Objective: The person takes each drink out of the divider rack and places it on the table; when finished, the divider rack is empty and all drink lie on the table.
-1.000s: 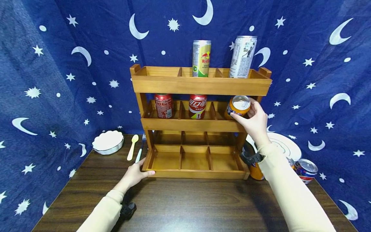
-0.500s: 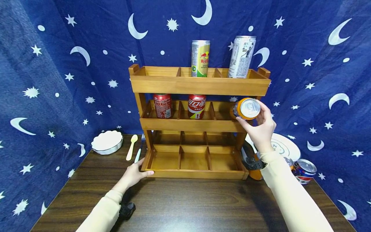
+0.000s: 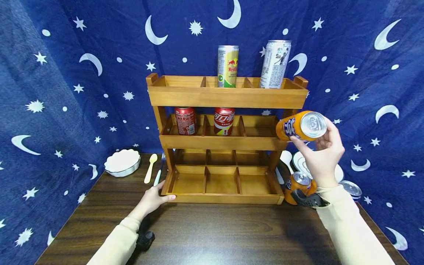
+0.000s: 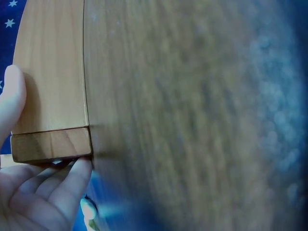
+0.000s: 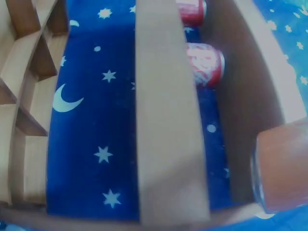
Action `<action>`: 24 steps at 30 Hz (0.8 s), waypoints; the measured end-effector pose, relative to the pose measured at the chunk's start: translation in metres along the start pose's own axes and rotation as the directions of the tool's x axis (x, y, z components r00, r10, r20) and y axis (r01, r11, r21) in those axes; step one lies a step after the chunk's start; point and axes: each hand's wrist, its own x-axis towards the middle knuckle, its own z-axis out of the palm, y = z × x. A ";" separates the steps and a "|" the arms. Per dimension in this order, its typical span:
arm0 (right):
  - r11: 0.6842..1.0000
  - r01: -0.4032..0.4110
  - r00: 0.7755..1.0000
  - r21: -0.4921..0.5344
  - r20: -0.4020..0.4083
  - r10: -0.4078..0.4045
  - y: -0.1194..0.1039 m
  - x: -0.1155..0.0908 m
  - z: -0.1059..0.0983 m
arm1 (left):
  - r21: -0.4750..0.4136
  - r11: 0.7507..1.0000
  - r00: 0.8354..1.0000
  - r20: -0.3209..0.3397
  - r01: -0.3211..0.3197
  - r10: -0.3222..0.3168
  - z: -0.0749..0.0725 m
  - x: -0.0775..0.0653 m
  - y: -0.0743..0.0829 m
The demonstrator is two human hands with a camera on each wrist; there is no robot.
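Observation:
My right hand (image 3: pixel 325 156) holds an orange soda can (image 3: pixel 294 127) in the air, just off the right end of the wooden rack's middle tier. The can tilts, its silver top facing me and to the right. Blurred orange fills the right edge of the right wrist view, where the same can (image 5: pixel 285 166) shows. At the rack's lower left corner my left hand (image 3: pixel 153 200) grips the wooden rack (image 3: pixel 218 199). In the left wrist view the thumb (image 4: pixel 13 94) lies on one side of the wood and the fingers (image 4: pixel 72 187) on the other.
Two red cola cans (image 3: pixel 185 121) stand on the middle tier. A yellow-green can (image 3: pixel 228 66) and a white can (image 3: pixel 275 64) stand on top. Right of the rack are another orange can (image 3: pixel 291 189), a white spoon (image 3: pixel 286 160) and plates (image 3: pixel 299 163). A white dish (image 3: pixel 122 162) sits left.
My right hand has drawn the orange can out of the middle tier's right compartment, moving right and tipping its top toward me. My left hand keeps its place on the rack.

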 end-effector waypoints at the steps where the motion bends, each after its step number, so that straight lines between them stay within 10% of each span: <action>1: 0.999 -0.026 1.000 0.019 -0.010 0.026 -0.002 0.002 -0.006 | 0.000 1.000 1.000 0.001 -0.003 0.003 0.000 0.001 0.000; 9: 0.959 -0.270 0.959 -0.084 -0.115 0.260 -0.018 0.019 -0.059 | 0.000 1.000 1.000 0.001 -0.008 0.008 0.000 0.002 -0.001; 15: 0.828 -0.410 0.912 -0.383 -0.167 0.374 -0.021 0.019 -0.110 | 0.009 1.000 1.000 -0.001 -0.015 0.015 -0.001 0.000 -0.003; 24: 0.829 -0.484 0.873 -0.279 -0.222 0.435 -0.001 -0.003 -0.190 | 0.008 1.000 1.000 -0.003 -0.029 0.029 -0.001 0.000 -0.002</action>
